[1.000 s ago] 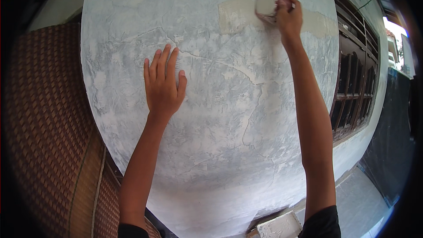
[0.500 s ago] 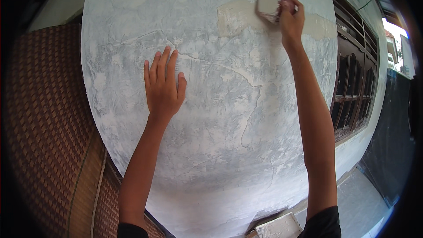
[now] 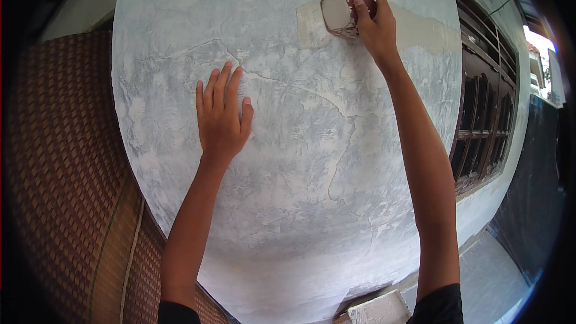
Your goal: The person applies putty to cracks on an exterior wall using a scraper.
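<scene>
By remote view, I recorded the right hand [image 3: 378, 25] clamped on a putty-smeared spreader [image 3: 336, 14] against the wall [image 3: 288, 168], over a beige patch [image 3: 425, 31] reaching both sides of that hand. The left hand [image 3: 222, 123], well apart and lower, lay spread on the wall. I noted 1 putty tray [image 3: 379, 311] far below the right hand.

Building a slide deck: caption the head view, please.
Right hand holding a smeared, reddish-brown tool at a beige patch on a cracked wall, left hand spread open lower down.
</scene>
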The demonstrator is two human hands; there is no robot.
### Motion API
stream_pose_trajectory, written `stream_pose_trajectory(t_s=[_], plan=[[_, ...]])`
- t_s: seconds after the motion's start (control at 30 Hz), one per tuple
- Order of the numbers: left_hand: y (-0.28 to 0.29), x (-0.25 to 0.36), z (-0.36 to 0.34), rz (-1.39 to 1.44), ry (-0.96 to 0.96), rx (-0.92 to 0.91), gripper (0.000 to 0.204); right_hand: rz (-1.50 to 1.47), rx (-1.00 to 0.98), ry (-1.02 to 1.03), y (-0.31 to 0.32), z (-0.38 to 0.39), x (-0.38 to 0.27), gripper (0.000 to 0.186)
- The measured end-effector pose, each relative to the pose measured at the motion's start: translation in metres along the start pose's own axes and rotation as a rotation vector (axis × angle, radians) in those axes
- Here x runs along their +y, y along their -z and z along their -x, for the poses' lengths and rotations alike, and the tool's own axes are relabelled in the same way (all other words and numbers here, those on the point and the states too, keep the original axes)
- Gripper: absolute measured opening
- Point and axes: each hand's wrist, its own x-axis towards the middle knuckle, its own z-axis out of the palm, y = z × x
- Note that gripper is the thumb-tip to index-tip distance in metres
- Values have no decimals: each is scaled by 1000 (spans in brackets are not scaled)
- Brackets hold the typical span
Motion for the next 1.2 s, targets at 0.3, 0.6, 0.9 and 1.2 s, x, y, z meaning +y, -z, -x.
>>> stream_pose_trajectory(t_s=[0.3,0.6,0.9,1.2], plan=[[-1,3,-1,-10,5,14,52,-299,97,-213,-1,-10,4,27],[-2,4,-1,-2,4,4,52,-353,267,-303,15,-4,19,29],[-2,4,-1,0,1,8,53,-206,398,-338,39,4,32,28],[-2,4,-1,0,0,6,53,-65,349,-383,38,23,29,26]])
